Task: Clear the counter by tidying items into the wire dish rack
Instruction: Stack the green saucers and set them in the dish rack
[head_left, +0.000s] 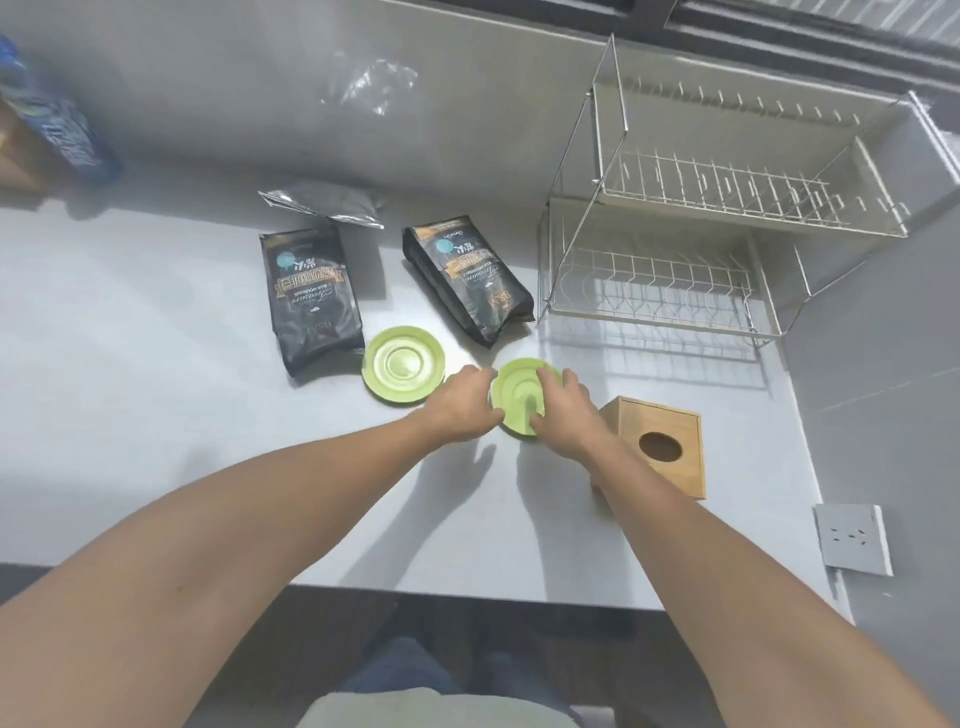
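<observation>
The wire dish rack (727, 218) is standing at the far right corner of the tabletop (130, 364), and both of its tiers are looking bare, so by this view the tidying is only just getting under way: nothing is sitting in the rack yet.

Both hands are closing in on one green saucer (514, 397), which is lying toward the right side of the tabletop, nearer the front edge than the rack. The left hand (462, 405) is curling its fingers against the saucer's left rim, and the right hand (566, 410) is resting over its right side with the thumb reaching in across the dish. Neither hand is fully shut; they are seeming to take hold of it together, though I cannot tell whether it is leaving the surface yet.

Everything else is waiting. A second green saucer (403, 364) is lying just to the left of the first. Two black coffee bags (311, 299) (467, 280) are lying flat behind the saucers, with a silver foil pouch (324, 203) beyond them toward the back wall. A wooden tissue box (655, 447) is sitting near the right edge, just beside the right forearm.

Judging from this, the first saucer is the piece in hand, and the other saucer, the bags, the pouch and perhaps the box are all remaining.
</observation>
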